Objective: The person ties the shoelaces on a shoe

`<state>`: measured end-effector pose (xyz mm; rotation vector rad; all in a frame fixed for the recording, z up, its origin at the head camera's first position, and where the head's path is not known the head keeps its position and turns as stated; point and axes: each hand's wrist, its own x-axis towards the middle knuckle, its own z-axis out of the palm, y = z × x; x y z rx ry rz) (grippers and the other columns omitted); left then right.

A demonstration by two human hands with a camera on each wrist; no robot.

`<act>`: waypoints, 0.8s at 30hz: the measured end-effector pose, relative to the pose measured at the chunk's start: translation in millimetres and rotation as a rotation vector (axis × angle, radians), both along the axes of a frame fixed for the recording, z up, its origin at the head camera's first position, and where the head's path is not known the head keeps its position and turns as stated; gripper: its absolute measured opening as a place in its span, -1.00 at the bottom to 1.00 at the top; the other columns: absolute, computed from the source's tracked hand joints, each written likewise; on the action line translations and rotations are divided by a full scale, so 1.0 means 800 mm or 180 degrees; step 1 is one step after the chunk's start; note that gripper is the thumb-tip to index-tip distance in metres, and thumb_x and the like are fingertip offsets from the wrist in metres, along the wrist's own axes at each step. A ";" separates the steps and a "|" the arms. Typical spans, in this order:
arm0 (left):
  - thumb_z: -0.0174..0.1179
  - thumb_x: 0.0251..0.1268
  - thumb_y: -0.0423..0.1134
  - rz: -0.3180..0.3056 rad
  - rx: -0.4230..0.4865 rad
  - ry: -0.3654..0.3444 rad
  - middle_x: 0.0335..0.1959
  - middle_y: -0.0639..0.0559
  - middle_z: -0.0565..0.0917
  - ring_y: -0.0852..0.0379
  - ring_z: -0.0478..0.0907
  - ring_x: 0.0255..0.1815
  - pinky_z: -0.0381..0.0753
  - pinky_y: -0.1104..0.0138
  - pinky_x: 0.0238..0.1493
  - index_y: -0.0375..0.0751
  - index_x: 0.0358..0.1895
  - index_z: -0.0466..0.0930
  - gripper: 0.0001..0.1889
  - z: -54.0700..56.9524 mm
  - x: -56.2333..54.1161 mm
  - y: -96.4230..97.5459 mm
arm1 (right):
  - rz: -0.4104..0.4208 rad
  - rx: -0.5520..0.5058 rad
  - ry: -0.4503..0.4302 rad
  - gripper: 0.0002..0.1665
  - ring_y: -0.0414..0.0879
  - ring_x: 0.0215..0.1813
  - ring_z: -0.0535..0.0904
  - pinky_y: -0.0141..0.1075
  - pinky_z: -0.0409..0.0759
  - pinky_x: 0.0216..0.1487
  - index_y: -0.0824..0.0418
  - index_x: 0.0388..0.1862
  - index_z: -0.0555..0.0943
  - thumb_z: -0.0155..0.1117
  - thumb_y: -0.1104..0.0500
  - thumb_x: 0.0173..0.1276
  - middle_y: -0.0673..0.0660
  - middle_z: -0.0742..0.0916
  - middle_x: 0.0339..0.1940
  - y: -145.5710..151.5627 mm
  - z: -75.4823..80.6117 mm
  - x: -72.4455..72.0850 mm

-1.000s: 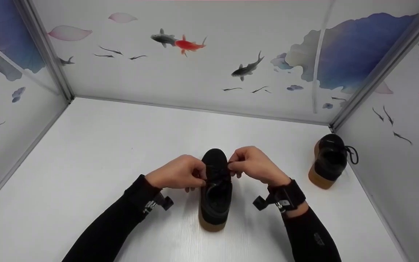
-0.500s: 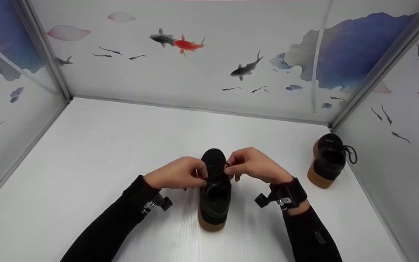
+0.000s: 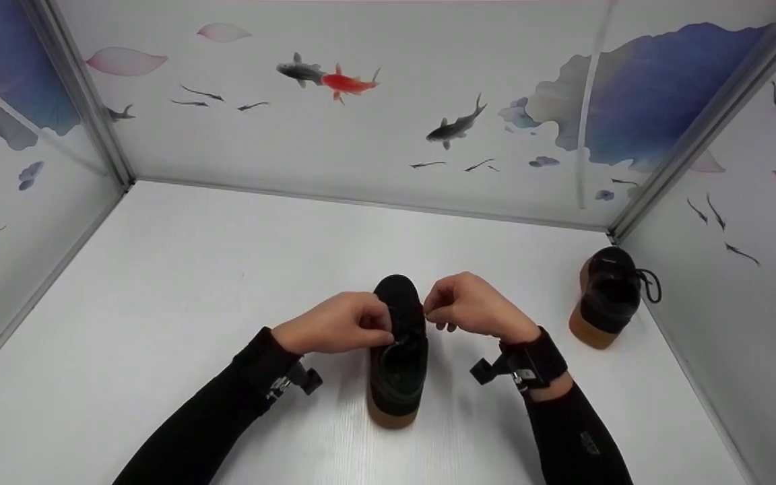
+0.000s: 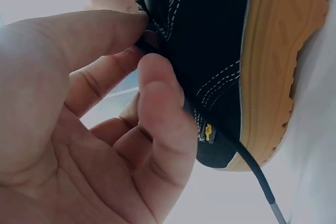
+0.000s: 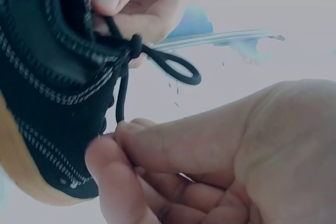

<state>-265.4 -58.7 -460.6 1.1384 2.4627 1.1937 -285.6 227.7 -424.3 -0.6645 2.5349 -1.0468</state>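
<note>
A black shoe (image 3: 398, 391) with a tan sole and white stitching stands on the white table, toe pointing away. From its left side my left hand (image 3: 337, 325) pinches the dark shoelace (image 4: 251, 162) between thumb and fingers. The lace's tipped end hangs past the fingers in the left wrist view. At the shoe's right side my right hand (image 3: 477, 308) pinches another strand of lace (image 5: 121, 98), pulled down from a small knot (image 5: 136, 45). A lace loop sticks out beside that knot in the right wrist view. Part of the lacing is hidden behind my left hand.
A second black shoe (image 3: 597, 331), with a tan sole and its lace looped out to the side, stands at the right near the side wall. White panels printed with fish and leaves enclose the table (image 3: 226, 256) at the back and both sides.
My left hand has shifted slightly right, further over the lacing. The right fingertips came inward toward the shoe, then drew back a little to the right. The shoe has hardly moved.
</note>
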 end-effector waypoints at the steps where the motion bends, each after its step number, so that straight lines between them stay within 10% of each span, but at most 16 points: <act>1: 0.46 0.49 -0.27 -0.0003 -0.0001 0.0003 -0.27 0.24 0.67 0.24 0.58 -0.18 0.61 0.28 -0.08 -0.04 -0.26 0.80 -0.91 -0.001 0.000 0.000 | -0.0028 0.0035 0.0020 -0.88 0.10 -0.33 0.78 -0.22 0.66 -0.34 0.14 -0.21 0.84 0.44 0.33 0.39 0.08 0.84 -0.38 0.000 -0.001 -0.001; 14: 0.44 0.56 -0.19 -0.0012 0.0063 -0.0082 -0.40 0.27 0.59 0.27 0.52 -0.34 0.54 0.33 -0.25 -0.05 -0.23 0.73 -0.87 -0.003 0.003 0.005 | 0.0379 -0.0270 0.0129 -0.56 0.15 0.03 0.71 -0.07 0.66 0.04 0.00 0.11 0.77 0.31 0.37 0.33 -0.01 0.78 0.14 0.005 -0.004 -0.002; 24: 0.36 0.66 -0.14 -0.0049 0.0116 -0.0440 -0.51 0.23 0.67 0.26 0.59 -0.59 0.61 0.34 -0.50 0.01 -0.23 0.66 -0.83 -0.005 0.008 0.005 | 0.0864 -0.0681 -0.0348 -0.83 -0.12 -0.33 0.52 -0.34 0.42 -0.31 0.11 -0.19 0.77 0.51 0.06 0.58 0.00 0.67 -0.41 0.002 -0.006 0.000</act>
